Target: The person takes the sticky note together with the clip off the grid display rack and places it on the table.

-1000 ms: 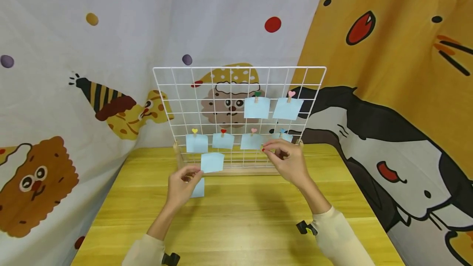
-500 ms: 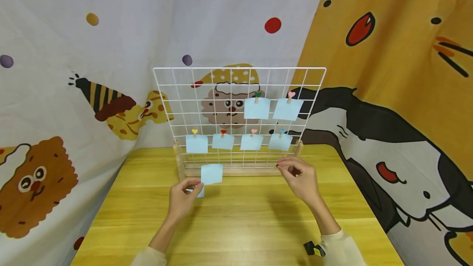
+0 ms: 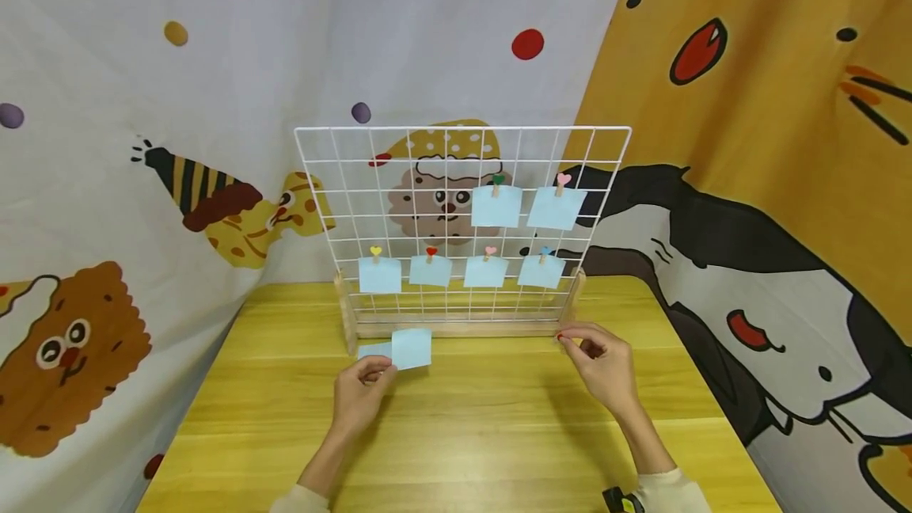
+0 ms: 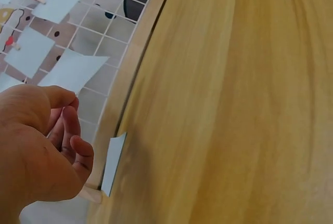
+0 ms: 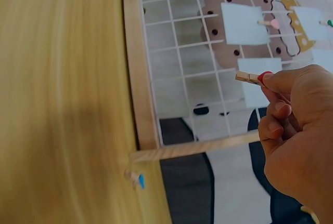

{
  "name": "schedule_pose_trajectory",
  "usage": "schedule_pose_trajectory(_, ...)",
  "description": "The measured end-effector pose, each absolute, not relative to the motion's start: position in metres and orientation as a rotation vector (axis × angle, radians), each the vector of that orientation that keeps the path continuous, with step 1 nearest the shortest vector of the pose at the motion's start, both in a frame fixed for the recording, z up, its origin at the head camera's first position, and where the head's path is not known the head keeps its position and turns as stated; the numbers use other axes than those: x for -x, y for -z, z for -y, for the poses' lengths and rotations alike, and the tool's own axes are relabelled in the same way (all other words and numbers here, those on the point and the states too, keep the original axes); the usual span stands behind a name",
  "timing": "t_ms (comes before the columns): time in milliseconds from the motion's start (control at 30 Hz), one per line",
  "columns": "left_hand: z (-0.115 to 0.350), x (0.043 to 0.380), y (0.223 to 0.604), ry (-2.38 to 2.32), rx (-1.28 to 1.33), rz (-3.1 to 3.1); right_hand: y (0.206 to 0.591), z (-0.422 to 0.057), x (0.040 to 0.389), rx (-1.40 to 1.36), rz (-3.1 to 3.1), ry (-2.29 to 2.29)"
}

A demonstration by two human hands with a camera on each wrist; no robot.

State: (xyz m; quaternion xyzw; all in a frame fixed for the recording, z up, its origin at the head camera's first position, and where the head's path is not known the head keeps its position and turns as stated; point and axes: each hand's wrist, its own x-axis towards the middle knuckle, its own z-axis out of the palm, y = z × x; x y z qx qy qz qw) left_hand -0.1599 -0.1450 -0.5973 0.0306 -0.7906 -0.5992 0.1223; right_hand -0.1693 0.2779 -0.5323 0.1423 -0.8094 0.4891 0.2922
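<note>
My left hand (image 3: pixel 362 394) pinches a pale blue paper note (image 3: pixel 413 349) by its lower left corner, low in front of the white wire grid (image 3: pixel 463 128). Between my right thumb and finger is a mini wooden clothespin (image 5: pixel 246 77) with a red heart; its free end points away from the fingertips. That right hand (image 3: pixel 606 366) is near the rack's right foot, apart from the grid. Another blue note (image 4: pixel 113 164) lies on the table by the left foot, partly hidden in the head view by the held note.
Several blue notes hang on the grid from heart clothespins, including one note (image 3: pixel 380 275) under a yellow heart. A loose clothespin with blue on it (image 5: pixel 137 179) lies by the rack's wooden foot (image 5: pixel 148 154). Behind the wooden table (image 3: pixel 470 434) hangs a cartoon-print curtain (image 3: pixel 442 38).
Both hands have come down from the grid. The left has lowered its note toward the table; the right has moved right and down, still pinching the red-heart clothespin.
</note>
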Motion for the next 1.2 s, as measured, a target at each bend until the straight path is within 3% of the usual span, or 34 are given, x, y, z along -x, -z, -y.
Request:
schedule_pose_trajectory(567, 0.137, 0.169, 0.612, 1.723, -0.211, 2.389, 0.554, -0.321, 0.16, -0.167, 2.147, -1.318)
schedule_pose_trajectory(1200, 0.13, 0.176, 0.622, 1.336, -0.257, 2.538, 0.573, -0.36, 0.154, 0.11, 2.32, -1.271)
